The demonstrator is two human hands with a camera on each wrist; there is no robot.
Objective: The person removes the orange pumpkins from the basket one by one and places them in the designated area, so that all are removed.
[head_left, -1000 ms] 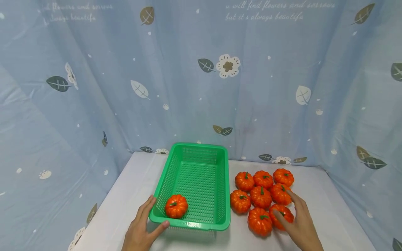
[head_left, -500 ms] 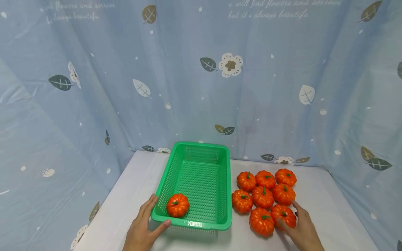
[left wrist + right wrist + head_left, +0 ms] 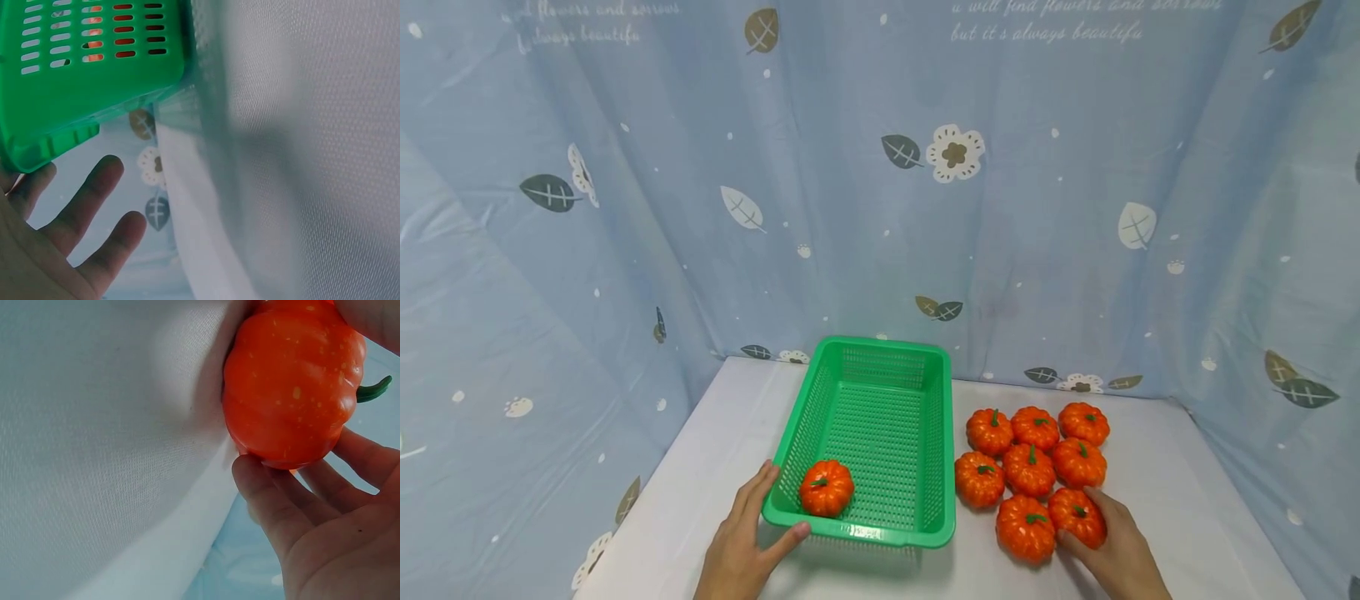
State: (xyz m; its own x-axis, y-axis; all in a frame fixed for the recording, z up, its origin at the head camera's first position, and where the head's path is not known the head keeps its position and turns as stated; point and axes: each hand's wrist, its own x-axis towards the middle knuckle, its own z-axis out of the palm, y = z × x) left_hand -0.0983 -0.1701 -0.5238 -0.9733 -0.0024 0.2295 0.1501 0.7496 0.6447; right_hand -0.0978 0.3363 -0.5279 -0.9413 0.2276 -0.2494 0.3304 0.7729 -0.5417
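Observation:
A green plastic basket (image 3: 880, 417) stands on the table with one small orange pumpkin (image 3: 827, 488) in its near left corner. My left hand (image 3: 741, 537) rests at that corner, its thumb on the front rim and its fingers along the left side. In the left wrist view its fingers (image 3: 84, 203) are spread and mostly straight below the basket's rim. On the right, my right hand (image 3: 1116, 546) grips a pumpkin (image 3: 1078, 517) at the near right of a group, thumb on one side and fingers on the other. The right wrist view shows that pumpkin (image 3: 294, 387) by the white cloth, its green stem pointing sideways.
Several more pumpkins (image 3: 1028, 471) lie close together right of the basket, one (image 3: 1026, 530) directly beside the gripped pumpkin. White cloth (image 3: 1187, 492) covers the table. A blue curtain (image 3: 850, 208) with leaves and flowers hangs behind and at both sides.
My right hand has come down from above the near right pumpkin and closed its fingers around it. The left hand stays at the basket corner. The head view has shifted slightly.

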